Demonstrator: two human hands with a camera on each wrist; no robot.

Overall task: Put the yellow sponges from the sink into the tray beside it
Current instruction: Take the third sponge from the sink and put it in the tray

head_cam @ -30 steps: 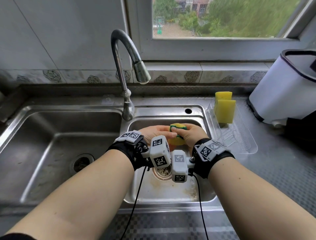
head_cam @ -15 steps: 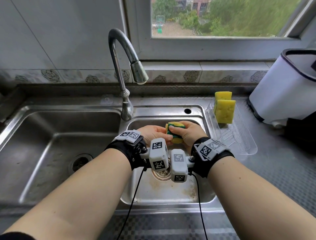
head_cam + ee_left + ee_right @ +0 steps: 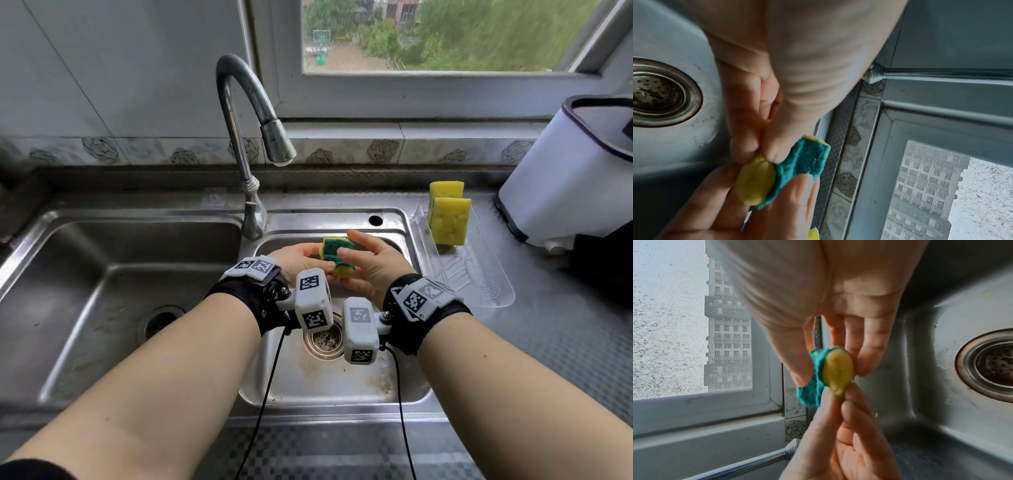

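Head view: yellow-and-green sponge [image 3: 337, 257] held over the small sink basin [image 3: 329, 383], pinched between left hand [image 3: 294, 258] and right hand [image 3: 371, 265] — tray [image 3: 479, 284] alongside. Left wrist view: thumb denting green scouring face [image 3: 807, 160]. Right wrist view: squashed yellow foam — soft, light, probably wet; best gripped across its flat faces.

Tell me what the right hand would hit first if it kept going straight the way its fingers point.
The right hand points forward and left; its fingers already touch the sponge, which the left hand holds from the other side. Beyond those, probably the sink's back wall, though depth is unclear.
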